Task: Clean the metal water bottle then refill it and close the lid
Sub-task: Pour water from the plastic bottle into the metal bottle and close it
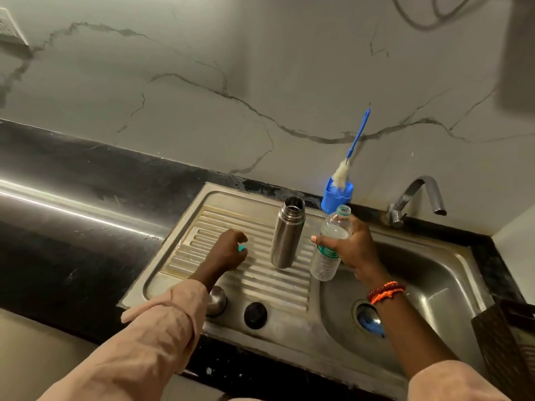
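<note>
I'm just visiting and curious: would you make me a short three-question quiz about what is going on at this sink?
1. True or false: the metal bottle stands open on the ribbed drainboard.
2. Which hand holds the clear plastic bottle? A) left hand B) right hand
3. Fill in: the blue-handled brush stands in a blue ____ by the wall.

Key
1. True: its mouth is uncovered; the steel cap and black stopper lie near the front edge.
2. B. The left hand pinches a small teal cap.
3. holder.
</note>
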